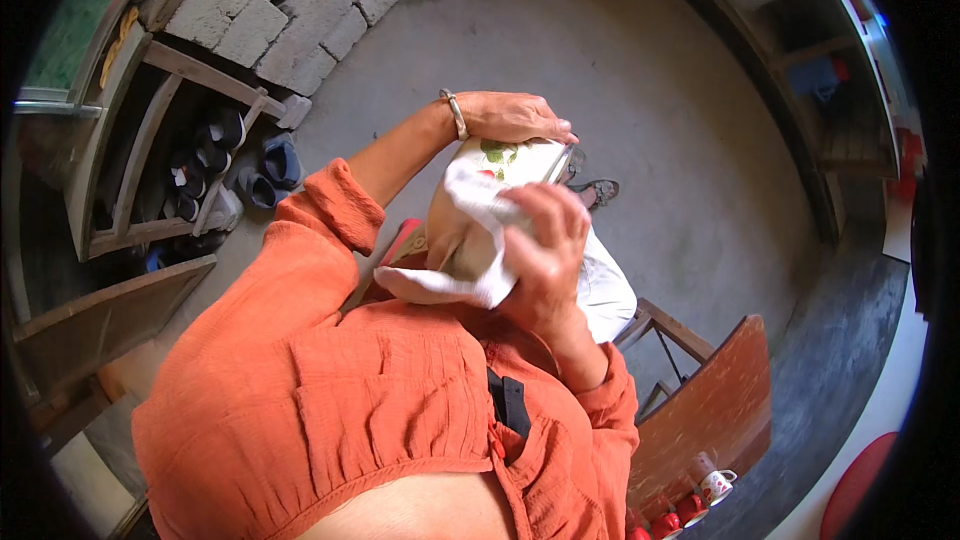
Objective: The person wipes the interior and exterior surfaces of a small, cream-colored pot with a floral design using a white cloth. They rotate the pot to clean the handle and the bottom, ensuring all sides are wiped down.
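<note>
A pale object (520, 162) with green leaves and red spots printed on it is in front of my chest. Its exact kind is not clear, and its near side looks tan. My left hand (515, 118), with a bracelet at the wrist, lies over its far edge, fingers closed around it. A white cloth (440, 287) hangs in a loose fold across the near side. My right hand (545, 250) is closed on the right part of this cloth, its fingers bent and blurred by motion.
A wooden rack with shoes (205, 155) and grey concrete blocks (290, 30) stand at left. A brown wooden board (710, 400) is at the right, with red and white mugs (717, 485) at lower right. A dark shelf (800, 60) lines the right. Below is grey floor (690, 140).
</note>
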The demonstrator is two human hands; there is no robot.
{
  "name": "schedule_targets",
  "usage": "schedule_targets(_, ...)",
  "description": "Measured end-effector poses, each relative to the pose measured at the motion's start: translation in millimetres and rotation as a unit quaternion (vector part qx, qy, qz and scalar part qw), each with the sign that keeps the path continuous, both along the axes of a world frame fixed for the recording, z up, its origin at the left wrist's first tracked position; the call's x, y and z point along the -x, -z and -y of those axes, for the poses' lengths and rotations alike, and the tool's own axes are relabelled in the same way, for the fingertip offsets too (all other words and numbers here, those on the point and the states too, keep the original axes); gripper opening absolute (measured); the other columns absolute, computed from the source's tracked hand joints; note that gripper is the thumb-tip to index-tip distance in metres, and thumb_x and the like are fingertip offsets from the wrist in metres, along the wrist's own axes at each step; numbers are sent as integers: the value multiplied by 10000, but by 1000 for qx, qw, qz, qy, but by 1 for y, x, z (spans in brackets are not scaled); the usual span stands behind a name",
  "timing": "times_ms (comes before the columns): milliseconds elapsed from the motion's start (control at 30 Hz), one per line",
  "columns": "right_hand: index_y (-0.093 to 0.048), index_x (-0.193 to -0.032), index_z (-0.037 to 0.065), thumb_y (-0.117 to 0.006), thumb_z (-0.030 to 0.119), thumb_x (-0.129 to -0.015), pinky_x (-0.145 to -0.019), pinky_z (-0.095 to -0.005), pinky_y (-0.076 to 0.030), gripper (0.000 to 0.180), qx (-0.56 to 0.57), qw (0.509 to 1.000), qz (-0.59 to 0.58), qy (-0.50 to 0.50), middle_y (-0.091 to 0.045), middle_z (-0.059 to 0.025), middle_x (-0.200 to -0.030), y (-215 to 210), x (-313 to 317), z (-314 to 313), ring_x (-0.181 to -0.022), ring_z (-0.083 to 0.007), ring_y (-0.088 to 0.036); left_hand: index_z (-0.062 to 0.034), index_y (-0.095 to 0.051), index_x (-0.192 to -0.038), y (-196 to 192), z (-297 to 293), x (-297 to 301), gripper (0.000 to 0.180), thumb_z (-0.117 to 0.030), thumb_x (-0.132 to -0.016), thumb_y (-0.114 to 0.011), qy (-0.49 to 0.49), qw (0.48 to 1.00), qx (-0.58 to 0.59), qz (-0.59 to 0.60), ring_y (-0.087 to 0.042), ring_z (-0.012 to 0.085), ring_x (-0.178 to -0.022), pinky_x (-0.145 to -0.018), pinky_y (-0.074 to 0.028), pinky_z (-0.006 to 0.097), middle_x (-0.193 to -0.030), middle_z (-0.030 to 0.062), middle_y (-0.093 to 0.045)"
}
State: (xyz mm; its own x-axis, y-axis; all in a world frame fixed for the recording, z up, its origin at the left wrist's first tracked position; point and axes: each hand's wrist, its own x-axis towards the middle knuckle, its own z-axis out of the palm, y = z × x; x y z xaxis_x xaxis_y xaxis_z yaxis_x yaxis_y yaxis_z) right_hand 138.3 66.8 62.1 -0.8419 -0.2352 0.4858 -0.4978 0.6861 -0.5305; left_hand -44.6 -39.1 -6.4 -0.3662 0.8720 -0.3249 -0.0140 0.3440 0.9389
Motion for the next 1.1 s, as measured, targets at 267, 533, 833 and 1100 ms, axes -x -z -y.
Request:
schedule_targets(267,-668,-915,41,-650,60,-700,-881,-355,-444,217,363,875,316,56,-621,-95,-1001,45,72,-59,-966,-247,-570,0,-563,-1209,1,8,2,452,-369,-954,-504,-5,994,-108,-12,-535,111,-1020,-897,-455,274,-1148,77,-613)
schedule_targets(533,-667,-966,21,-705,146,-692,-845,-354,-418,304,215,974,70,21,-622,-98,-1029,25,38,-30,-939,-246,-552,-50,-407,-1409,11,-6,-8,647,-517,-962,-426,-126,961,-130,209,-516,147,-1169,-983,-427,282,-1293,106,-558)
schedule_targets(833,-655,-935,36,-705,134,-698,-869,-372,-440,261,260,949,135,114,-555,-152,-1076,31,45,-35,-1021,-301,-532,46,-649,-1045,4,1,-21,314,-223,-891,-599,-188,966,-80,161,-568,68,-776,-691,-484,236,-896,13,-663)
schedule_targets(1100,-632,-955,-41,-658,226,-831,-520,-273,-467,295,505,700,456,220,-642,-63,-803,53,70,-66,-640,-132,-605,43,-495,-1299,-23,-7,-26,433,-172,-923,-494,-37,989,22,-141,-597,149,-910,-834,-476,298,-1093,161,-671)
